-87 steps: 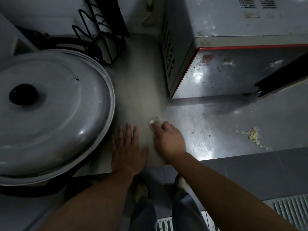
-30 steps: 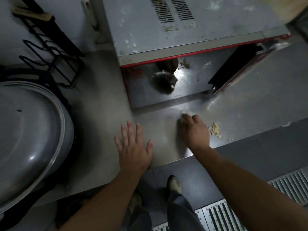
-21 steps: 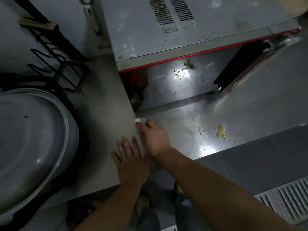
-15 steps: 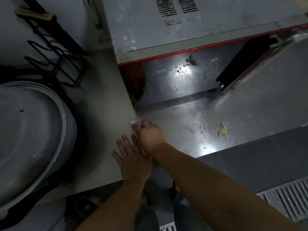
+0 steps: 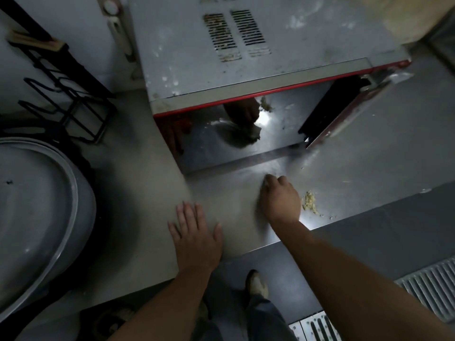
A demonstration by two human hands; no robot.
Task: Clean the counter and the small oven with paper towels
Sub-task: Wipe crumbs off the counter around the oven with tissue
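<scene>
Now the right hand [image 5: 280, 201], its grip curled over a barely visible paper wad, is wiping the grey metal tabletop [image 5: 357, 173]; next, I judge, come the yellowish crumbs [image 5: 309, 202].

We find no legible text, label or number. The small oven [image 5: 258, 45] bears only unmarked vent slots.

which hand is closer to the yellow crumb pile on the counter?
Right. The right hand is on the counter just left of the crumb pile, nearly touching it. The left hand lies flat farther left, near the front edge.
</scene>
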